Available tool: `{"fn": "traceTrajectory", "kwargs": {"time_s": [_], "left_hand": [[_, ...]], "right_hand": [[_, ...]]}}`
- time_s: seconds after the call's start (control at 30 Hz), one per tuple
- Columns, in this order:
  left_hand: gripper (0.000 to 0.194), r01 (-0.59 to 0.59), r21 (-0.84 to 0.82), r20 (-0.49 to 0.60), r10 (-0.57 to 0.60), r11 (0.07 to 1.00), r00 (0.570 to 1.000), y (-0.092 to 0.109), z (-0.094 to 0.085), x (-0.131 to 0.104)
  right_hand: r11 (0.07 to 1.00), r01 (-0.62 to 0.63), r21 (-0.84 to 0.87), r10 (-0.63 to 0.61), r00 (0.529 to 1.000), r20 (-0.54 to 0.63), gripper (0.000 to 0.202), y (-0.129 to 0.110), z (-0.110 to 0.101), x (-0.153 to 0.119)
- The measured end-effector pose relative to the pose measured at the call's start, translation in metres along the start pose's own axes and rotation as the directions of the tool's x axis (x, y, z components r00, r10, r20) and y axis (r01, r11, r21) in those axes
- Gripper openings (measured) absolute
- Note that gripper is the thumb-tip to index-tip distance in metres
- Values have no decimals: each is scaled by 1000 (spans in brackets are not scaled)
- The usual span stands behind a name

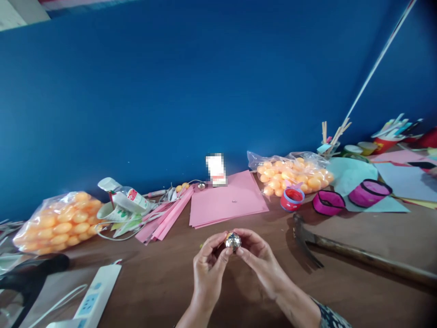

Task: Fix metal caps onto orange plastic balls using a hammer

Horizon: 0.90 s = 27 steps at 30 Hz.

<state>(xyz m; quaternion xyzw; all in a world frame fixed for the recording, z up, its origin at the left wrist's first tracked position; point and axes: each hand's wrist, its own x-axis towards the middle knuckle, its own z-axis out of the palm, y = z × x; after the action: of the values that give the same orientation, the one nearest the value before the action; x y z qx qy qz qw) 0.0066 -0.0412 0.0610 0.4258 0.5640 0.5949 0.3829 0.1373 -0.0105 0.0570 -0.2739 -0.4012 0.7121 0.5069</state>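
Note:
Between the fingertips of both hands is a small shiny silver ball, held up over the brown table. My left hand pinches its left side with thumb and fingers. From the right, my right hand grips it the same way. A yellowish patch shows at the ball's upper left, though I cannot tell what it is. Just beyond the hands lie pink paper sheets. A claw hammer rests on the table to the right of my right hand.
Bags of orange balls lie at the left and back right. Strips of pink paper and a plastic bottle sit left of the sheets. A power strip is front left. Magenta fabric rings stand behind the hammer, before a blue wall.

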Motion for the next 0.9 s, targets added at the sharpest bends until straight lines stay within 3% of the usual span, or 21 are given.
{"fn": "traceTrajectory", "kwargs": {"time_s": [0.13, 0.37, 0.67, 0.9], "left_hand": [[26, -26, -18, -1, 26, 1000, 1000, 7, 2, -3], [27, 94, -111, -1, -94, 989, 996, 17, 7, -8], [27, 112, -154, 2, -113, 982, 994, 22, 6, -8], [30, 188, -243, 39, -184, 952, 982, 4, 10, 13]], "right_hand": [[1000, 3, -13, -3, 1000, -7, 34, -1, 3, -3], [996, -39, 82, 39, 999, 6, 34, -2, 5, -8], [996, -15, 88, 16, 1000, -11, 33, -7, 11, -8], [1000, 4, 11, -4, 999, -38, 32, 2, 3, 11]]}}
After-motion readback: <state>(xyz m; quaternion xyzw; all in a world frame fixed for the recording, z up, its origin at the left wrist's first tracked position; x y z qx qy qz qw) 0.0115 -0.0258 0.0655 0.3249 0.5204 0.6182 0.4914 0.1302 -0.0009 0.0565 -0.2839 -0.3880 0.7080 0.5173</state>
